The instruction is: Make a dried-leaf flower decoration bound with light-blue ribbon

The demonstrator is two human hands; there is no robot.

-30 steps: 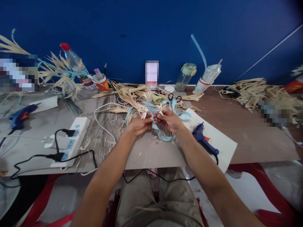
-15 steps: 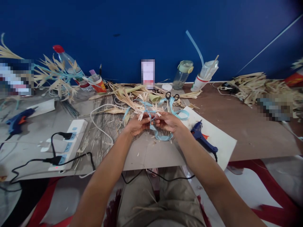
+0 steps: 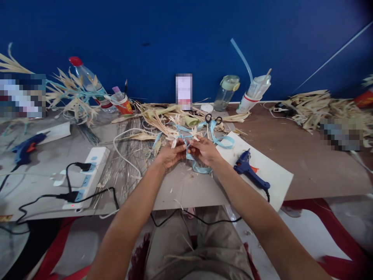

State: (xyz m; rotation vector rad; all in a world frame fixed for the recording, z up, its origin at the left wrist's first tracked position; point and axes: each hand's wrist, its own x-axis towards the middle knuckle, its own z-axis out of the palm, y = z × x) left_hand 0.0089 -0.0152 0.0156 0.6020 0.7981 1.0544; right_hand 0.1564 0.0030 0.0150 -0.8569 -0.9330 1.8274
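Both hands meet over the middle of the table, fingertips almost touching. My left hand (image 3: 172,154) is closed in a pinch on a thin stem wrapped in light blue ribbon (image 3: 201,170). My right hand (image 3: 205,151) pinches the same blue-wrapped stem from the other side. Small pale dried-husk flowers (image 3: 193,133) stick out above the fingers. The ribbon's loose length hangs below the hands and loops on the table. Behind the hands lie dried corn husks (image 3: 157,124) and black-handled scissors (image 3: 213,119). The fingers hide part of the stem.
A blue glue gun (image 3: 251,171) rests on a white sheet (image 3: 279,181) at right; another glue gun (image 3: 27,148) lies far left. A power strip (image 3: 93,171) with black cords and thin wires (image 3: 122,167) are at left. Along the wall stand a bottle (image 3: 87,79), cups and a jar (image 3: 226,93).
The view has shifted slightly, so everything sits a little further right. Both hands keep their pinch on the stem, with only small finger movement.
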